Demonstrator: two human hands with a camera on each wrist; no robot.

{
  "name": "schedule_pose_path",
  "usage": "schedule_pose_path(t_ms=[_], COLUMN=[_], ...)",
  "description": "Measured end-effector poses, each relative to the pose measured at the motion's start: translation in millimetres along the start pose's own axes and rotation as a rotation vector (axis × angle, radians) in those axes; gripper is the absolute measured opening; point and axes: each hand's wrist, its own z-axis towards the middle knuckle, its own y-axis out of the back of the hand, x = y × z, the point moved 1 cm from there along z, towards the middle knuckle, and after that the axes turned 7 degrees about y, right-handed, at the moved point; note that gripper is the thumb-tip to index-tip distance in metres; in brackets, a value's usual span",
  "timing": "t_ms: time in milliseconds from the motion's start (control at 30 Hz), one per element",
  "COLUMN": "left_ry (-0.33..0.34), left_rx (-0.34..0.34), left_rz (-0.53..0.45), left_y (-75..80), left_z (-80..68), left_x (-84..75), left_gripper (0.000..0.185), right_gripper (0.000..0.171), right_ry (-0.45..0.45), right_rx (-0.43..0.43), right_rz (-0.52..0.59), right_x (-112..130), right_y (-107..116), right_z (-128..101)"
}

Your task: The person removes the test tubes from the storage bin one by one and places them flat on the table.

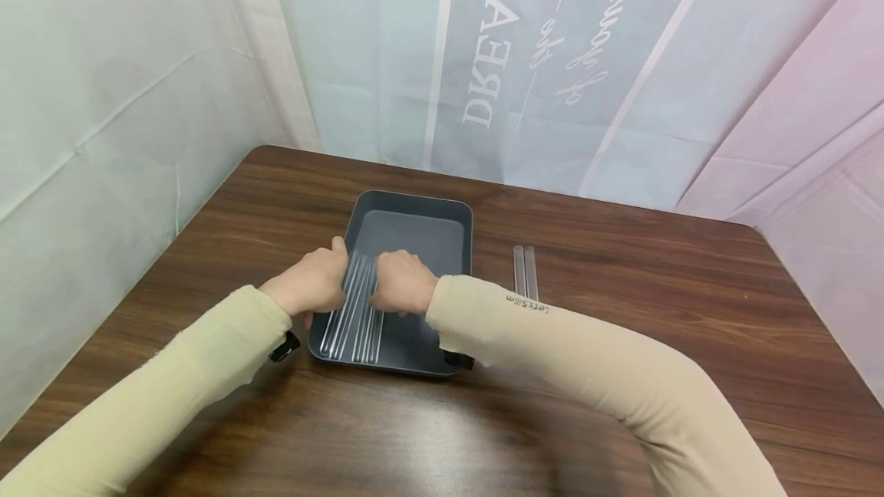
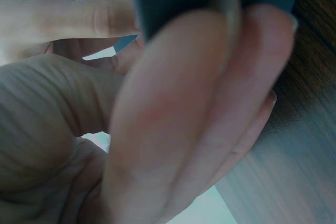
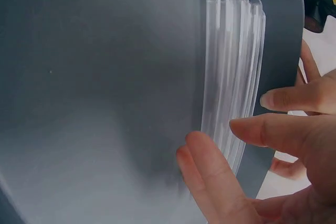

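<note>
A dark grey rectangular tray (image 1: 421, 244) sits on the table. Several clear tubes (image 3: 226, 51) with rounded ends, like test tubes, lie side by side along its left wall. My left hand (image 1: 315, 280) grips that wall, the thumb inside the rim and the fingers (image 2: 168, 108) against the outer face. Inside the tray, my right hand (image 1: 404, 282) is at the tubes. Its fingers are fairly straight at their inner side and its thumb lies over them, with a gap between; firm contact is unclear.
To the right of the tray, two more clear tubes (image 1: 519, 267) lie parallel on the brown wooden table (image 1: 621, 282), partly hidden behind the right sleeve. Hanging fabric (image 1: 387, 60) with printed lettering borders the table's far side.
</note>
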Motion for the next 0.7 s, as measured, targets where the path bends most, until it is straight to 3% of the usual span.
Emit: schedule_pose_path(t_ms=[133, 300, 467, 567, 700], left_ry=[-0.010, -0.022, -0.007, 0.000, -0.003], left_rx=[-0.004, 0.000, 0.004, 0.007, 0.012], left_rz=[0.003, 0.007, 0.013, 0.019, 0.020], left_y=[-0.7, -0.5, 0.7, 1.0, 1.4], left_z=[-0.4, -0.9, -0.4, -0.1, -0.3], left_x=[0.2, 0.1, -0.2, -0.4, -0.8], left_gripper=[0.065, 0.069, 0.072, 0.073, 0.075], right_gripper=[0.023, 0.004, 0.049, 0.063, 0.063], right_ry=[0.016, -0.011, -0.040, -0.041, -0.046], right_rx=[-0.012, -0.017, -0.013, 0.004, 0.017], right_rz=[-0.016, -0.052, -0.087, -0.090, -0.080], right_x=[0.0, -2.2, -5.4, -6.2, -6.3], right_y=[-2.5, -2.1, -1.4, -1.5, -1.2], right_z=[0.8, 0.1, -1.6, -1.4, -1.2])
